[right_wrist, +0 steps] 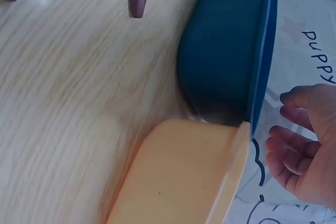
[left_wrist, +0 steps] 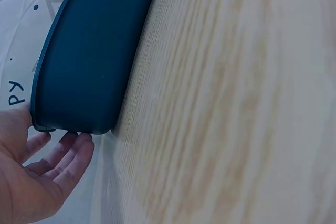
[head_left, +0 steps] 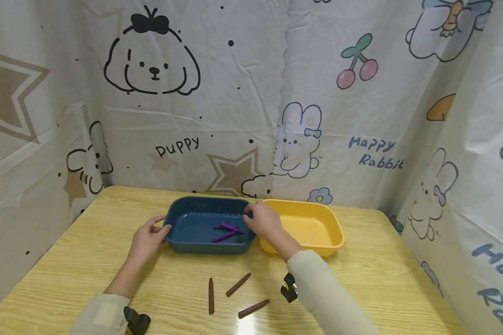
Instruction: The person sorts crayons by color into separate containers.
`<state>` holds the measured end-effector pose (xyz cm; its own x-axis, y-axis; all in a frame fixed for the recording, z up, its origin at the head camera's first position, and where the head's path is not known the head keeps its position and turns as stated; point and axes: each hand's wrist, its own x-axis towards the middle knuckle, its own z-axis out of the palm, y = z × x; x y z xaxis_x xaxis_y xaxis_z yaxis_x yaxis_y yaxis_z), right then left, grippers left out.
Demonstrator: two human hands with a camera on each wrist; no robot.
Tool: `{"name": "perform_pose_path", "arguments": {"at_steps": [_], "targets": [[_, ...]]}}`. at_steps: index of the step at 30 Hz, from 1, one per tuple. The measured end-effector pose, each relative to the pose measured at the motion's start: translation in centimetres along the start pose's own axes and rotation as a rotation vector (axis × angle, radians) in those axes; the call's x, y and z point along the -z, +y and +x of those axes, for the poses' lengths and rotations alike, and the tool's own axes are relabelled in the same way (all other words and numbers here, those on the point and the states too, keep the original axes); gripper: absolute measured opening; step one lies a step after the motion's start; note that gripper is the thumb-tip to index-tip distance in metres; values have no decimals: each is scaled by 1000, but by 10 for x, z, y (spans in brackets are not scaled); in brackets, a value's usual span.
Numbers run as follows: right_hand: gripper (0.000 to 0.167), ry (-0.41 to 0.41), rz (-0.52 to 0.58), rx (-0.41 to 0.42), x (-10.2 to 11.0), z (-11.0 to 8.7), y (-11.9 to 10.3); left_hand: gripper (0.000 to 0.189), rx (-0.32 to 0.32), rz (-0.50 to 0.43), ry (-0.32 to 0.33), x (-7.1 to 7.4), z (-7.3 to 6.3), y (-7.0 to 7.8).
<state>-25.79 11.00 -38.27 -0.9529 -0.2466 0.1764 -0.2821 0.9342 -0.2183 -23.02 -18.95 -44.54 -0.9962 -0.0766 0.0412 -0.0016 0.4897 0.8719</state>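
Observation:
A dark blue plastic bin (head_left: 209, 248) stands on the table, with several purple crayons (head_left: 224, 236) lying at its right end. My left hand (head_left: 146, 239) holds the bin's left end, thumb at the rim and fingers against the outer wall; the left wrist view shows those fingers (left_wrist: 73, 163) below the end wall. Over the bin's right rim hovers my right hand (head_left: 263, 218), its fingers loosely bent. In the right wrist view nothing lies between these fingers (right_wrist: 286, 156). Three brown crayons (head_left: 211, 296) lie apart on the table in front of the bin.
A yellow bin (head_left: 335, 232) stands right up against the blue one, under my right forearm. The wooden table (head_left: 172, 284) ends at a printed cloth (head_left: 234, 116) hanging behind and at both sides.

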Motion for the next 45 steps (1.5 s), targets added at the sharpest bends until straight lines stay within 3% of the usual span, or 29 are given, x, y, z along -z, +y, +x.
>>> {"name": "perform_pose_path", "arguments": {"at_steps": [15,22,32,45], "targets": [[24,22,174,-76,16,-13,23,52,3,15,-5,0,0,1],[27,32,246,-153,27,-18,40,52,-3,41,12,1,-1,2],[34,62,309,-217,39,-31,74,66,-2,65,25,3,-4,7],[35,136,281,-301,53,-59,132,69,-48,90,-1,12,-15,15]]}}
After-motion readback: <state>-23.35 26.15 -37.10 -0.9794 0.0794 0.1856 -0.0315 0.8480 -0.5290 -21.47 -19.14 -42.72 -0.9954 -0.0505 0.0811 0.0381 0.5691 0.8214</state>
